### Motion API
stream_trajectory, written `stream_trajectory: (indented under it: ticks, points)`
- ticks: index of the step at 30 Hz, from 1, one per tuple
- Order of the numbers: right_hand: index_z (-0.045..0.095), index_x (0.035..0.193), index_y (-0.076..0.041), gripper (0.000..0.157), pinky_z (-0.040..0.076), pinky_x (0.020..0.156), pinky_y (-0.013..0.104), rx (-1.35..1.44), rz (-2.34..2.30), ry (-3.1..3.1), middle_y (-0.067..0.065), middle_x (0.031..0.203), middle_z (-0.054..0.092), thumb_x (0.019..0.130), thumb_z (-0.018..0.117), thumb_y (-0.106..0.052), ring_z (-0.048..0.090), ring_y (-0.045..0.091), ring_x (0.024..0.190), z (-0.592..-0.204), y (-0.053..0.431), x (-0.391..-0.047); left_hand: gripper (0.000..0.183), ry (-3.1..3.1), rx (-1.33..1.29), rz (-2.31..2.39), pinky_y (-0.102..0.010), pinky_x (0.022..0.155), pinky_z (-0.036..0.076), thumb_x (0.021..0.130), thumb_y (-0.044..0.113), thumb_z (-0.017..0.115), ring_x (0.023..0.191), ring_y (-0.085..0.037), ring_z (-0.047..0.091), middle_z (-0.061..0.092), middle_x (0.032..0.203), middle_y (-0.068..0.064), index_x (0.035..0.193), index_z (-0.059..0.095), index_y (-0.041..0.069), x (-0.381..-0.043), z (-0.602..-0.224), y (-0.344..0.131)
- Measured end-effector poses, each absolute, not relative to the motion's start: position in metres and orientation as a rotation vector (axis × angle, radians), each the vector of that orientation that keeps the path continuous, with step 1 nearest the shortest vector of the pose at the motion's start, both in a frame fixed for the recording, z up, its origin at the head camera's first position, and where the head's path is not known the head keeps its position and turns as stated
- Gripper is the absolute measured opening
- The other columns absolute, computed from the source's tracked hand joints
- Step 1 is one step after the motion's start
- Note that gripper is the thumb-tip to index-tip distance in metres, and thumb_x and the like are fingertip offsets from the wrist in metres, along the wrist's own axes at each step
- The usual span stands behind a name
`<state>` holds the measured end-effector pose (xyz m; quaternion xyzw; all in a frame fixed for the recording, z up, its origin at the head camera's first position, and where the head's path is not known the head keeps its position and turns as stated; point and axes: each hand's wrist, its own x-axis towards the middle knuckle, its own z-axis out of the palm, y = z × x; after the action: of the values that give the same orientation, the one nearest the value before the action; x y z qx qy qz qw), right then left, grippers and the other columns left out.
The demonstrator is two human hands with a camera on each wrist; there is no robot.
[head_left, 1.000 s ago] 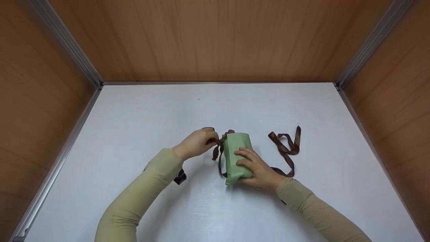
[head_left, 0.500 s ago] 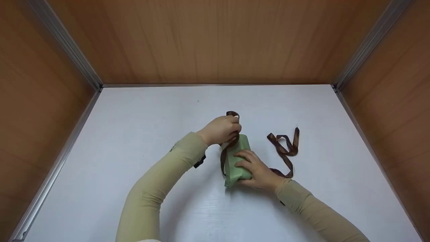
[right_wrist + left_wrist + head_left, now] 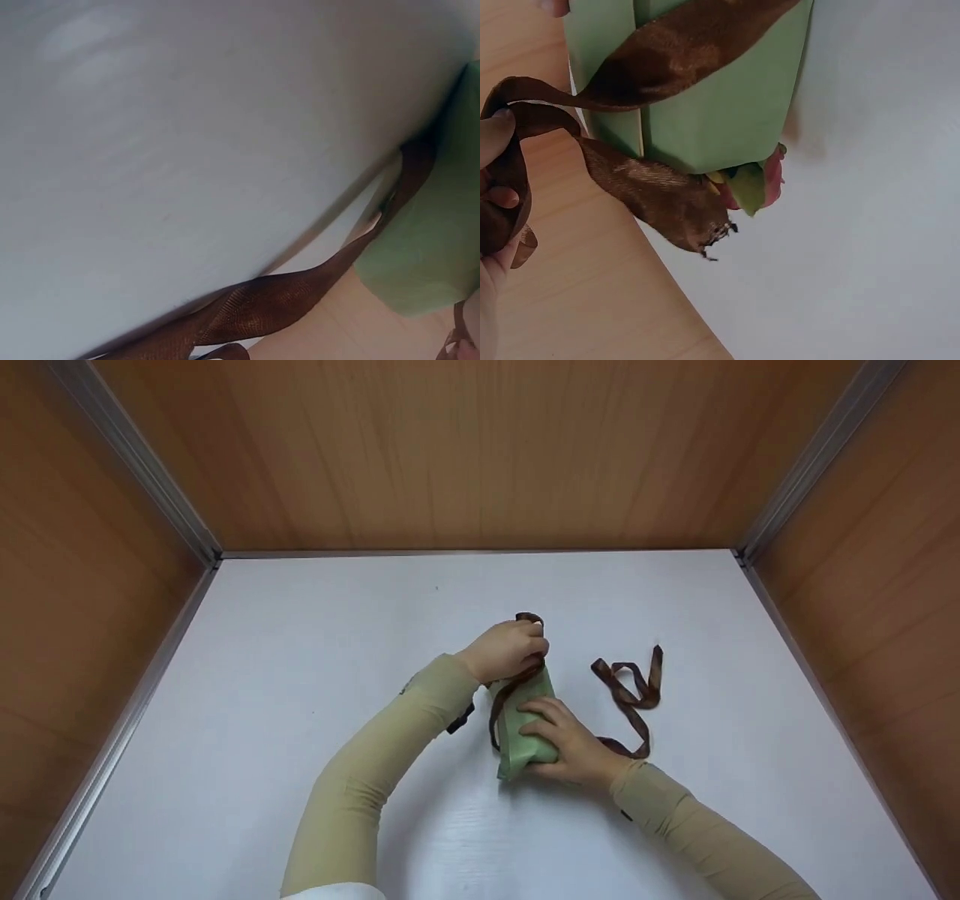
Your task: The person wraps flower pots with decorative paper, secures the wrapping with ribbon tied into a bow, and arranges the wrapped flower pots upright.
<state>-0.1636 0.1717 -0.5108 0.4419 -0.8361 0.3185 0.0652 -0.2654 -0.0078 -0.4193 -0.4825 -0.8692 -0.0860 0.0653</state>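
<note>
Evidently, Two Hands Share One Light-Green Paper-Wrapped Bundle [image 3: 720, 124]

It lies on the smooth white tabletop [image 3: 247, 750], a pinkish-red flower [image 3: 773, 178] with a green leaf [image 3: 748, 187] peeking from its far end. A wide brown satin ribbon [image 3: 682, 56] slants across the bundle's face, and one frayed end [image 3: 664, 199] dangles beside the flower. To the right of the bundle, a loose brown length [image 3: 630, 707] lies in folds and runs back toward it, probably left slack so it stays out of the way.

The right hand [image 3: 570, 742] is moderately spread on the bundle's near half, fingers bent over the top and thumb low, seemingly to steady it against any tug. The left hand [image 3: 504, 651], above the bundle's far end, is drawn in narrow: thumb and fingers pinch the gathered ribbon, presumably to control strand and end together. Exactly how those fingers overlap is partly hidden.
</note>
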Motion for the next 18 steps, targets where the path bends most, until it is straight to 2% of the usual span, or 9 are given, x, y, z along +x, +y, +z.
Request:
stream_trajectory:
  ticks: [13,18]
  points:
    - [0.057,0.112,-0.018,0.044,0.037,0.104,0.043,1.338,0.970,-2.534,0.007,0.138,0.042,0.075,0.079,-0.029,0.035,0.026,0.129,-0.509,0.172,-0.160,0.011,-2.670,-1.453,-0.317,-0.031,0.082,0.051,0.093,0.015,0.061,0.087,-0.019,0.062,0.063,0.093,-0.006,0.095,0.069,0.008,-0.265,-0.437,0.002]
    - [0.056,0.112,-0.017,0.044,0.039,0.101,0.044,1.338,0.978,-2.545,0.007,0.137,0.042,0.075,0.078,-0.028,0.036,0.026,0.127,-0.510,0.171,-0.159,0.011,-2.527,-1.479,-0.368,-0.031,0.087,0.050,0.092,0.012,0.061,0.094,-0.019,0.060,0.062,0.098,-0.006,0.097,0.070,0.008,-0.265,-0.430,0.008]
